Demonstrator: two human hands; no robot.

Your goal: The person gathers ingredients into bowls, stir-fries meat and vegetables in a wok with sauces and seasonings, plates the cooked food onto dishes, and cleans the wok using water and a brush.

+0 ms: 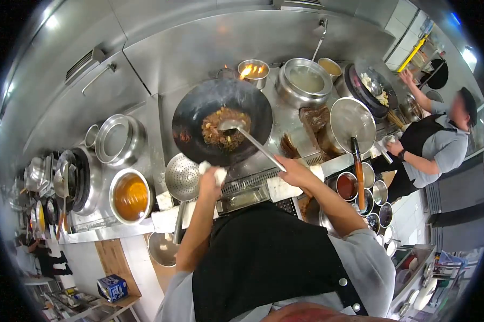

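Note:
A large black wok [185,118] sits on the range in front of me, with browned, chopped food [220,140] in its bottom and light steam above. My right hand [294,173] is closed round the handle of a metal ladle [261,147], whose bowl rests in the food. At the wok's near edge my left hand [210,185] is closed on a folded white cloth [215,173]; whether it grips the rim through the cloth is hard to see. A perforated strainer [182,176] lies just left of that hand.
A pot of amber liquid [130,196] stands at left. Behind the wok, flames show at a small pot [254,72], beside a lidded steel pot [305,80]. To the right are a mesh strainer [352,124], several sauce containers [347,186] and a co-worker [424,145] at another wok.

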